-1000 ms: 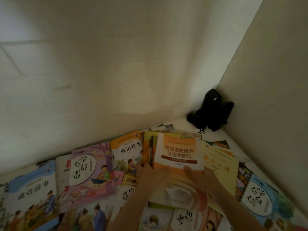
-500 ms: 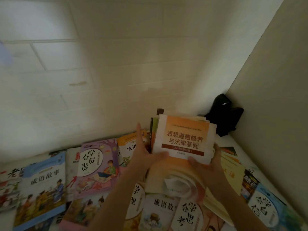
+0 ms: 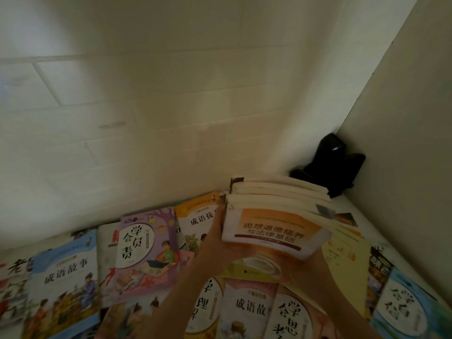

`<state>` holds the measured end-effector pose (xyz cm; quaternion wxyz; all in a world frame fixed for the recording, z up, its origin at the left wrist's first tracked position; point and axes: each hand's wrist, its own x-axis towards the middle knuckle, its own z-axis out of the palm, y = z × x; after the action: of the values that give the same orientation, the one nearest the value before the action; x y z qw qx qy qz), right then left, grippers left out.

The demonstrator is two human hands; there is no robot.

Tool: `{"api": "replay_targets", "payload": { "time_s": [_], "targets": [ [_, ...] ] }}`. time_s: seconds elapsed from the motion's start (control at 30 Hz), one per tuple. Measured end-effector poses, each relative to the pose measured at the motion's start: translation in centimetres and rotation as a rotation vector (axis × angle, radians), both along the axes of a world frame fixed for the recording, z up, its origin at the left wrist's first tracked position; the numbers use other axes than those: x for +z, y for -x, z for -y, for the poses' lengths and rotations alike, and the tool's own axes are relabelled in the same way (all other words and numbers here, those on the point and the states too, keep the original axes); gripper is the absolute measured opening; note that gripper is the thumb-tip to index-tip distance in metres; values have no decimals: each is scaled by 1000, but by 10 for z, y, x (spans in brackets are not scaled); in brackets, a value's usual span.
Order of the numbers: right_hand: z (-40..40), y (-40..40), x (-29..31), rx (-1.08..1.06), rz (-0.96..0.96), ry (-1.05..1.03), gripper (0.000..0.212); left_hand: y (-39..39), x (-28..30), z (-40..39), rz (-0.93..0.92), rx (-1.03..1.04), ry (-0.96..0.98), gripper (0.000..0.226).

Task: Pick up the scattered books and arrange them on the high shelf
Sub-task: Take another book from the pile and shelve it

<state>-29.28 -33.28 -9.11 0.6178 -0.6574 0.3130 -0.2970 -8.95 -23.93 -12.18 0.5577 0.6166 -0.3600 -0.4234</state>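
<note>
A home corner or storeroom, dimly lit. Painted brick wall meets a plain panel; children's books lie scattered.

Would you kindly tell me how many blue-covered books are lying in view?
2: the left blue book lies at the far left, beside the purple book; the right blue book lies at the lower right by the side wall. More may lie hidden beneath overlapping books.
</note>
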Motion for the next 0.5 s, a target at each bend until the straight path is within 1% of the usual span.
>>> {"api": "replay_targets", "payload": {
  "time_s": [0.03,0.1,0.13,0.2,0.27,0.33,0.37,0.4,0.5],
  "targets": [
    [2,-1,-3,0,2,24,34,1,-2,1,7,14,-2,101],
    [1,-6,-5,-33,-27,52,32,-1,1,1,-28,23,-12,102],
    [0,-7,-7,-47,7,52,35,-4,3,0,-39,14,-16,104],
    [-3,-7,-10,-30,5,28,40,-15,6,-2,-11,-12,-35,105],
    [-7,-9,-12,-2,-65,-28,31,-25,9,-4,11,-80,-69,93],
    [-11,-8,-15,27,-102,-68,32,-29,13,-8,58,-154,-94,74],
    [-9,-8,-16,29,-122,-63,32,-29,14,-8,72,-162,-96,68],
    [-7,-9,-15,24,-143,-64,32,-29,14,-8,71,-154,-93,67],
    [-4,-4,-17,16,-185,-86,29,-24,16,-10,39,-71,-58,75]
  ]
}}
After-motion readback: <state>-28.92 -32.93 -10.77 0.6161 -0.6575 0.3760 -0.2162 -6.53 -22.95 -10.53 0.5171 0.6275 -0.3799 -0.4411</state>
